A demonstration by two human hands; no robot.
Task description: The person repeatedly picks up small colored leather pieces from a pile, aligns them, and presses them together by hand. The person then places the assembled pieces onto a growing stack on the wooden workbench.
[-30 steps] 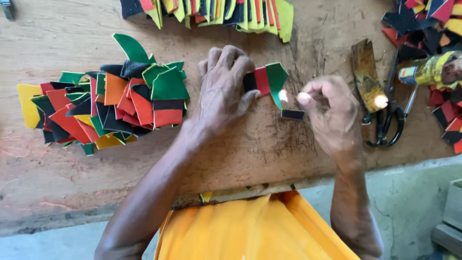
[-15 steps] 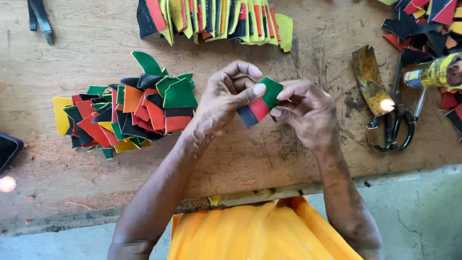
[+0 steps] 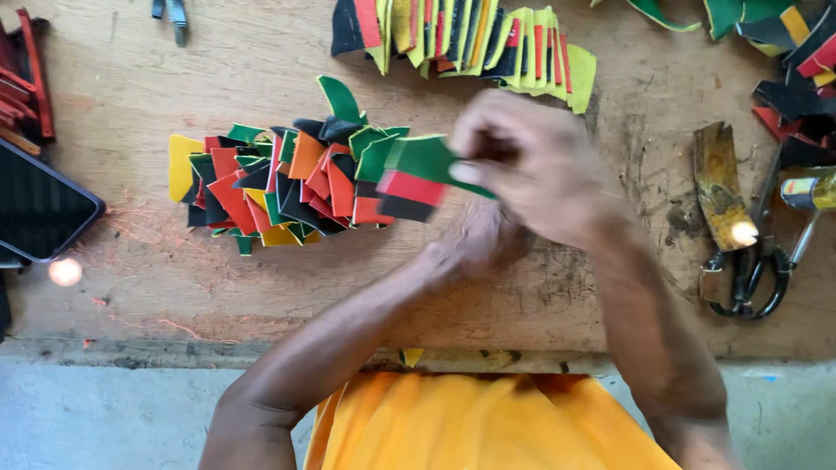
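My right hand [image 3: 535, 165] pinches a small cut piece [image 3: 416, 178] with green, red and black bands and holds it just above the wooden table [image 3: 522, 296]. The piece hangs blurred at the right end of a fanned pile of cut pieces [image 3: 279, 183] in green, red, orange, yellow and black. My left hand [image 3: 477, 245] lies under the right one with its fingers hidden, so its grip is unclear.
A row of similar pieces [image 3: 470, 39] stands along the far edge, and more pieces [image 3: 801, 61] lie at the far right. Scissors [image 3: 749, 270], a worn metal blade [image 3: 718, 183] and a tube [image 3: 805, 191] sit on the right. A dark phone [image 3: 43, 204] lies at the left.
The piece has gone from flat on the table to lifted in both hands, and now leftward to the pile's end. My right hand has crossed over the left.
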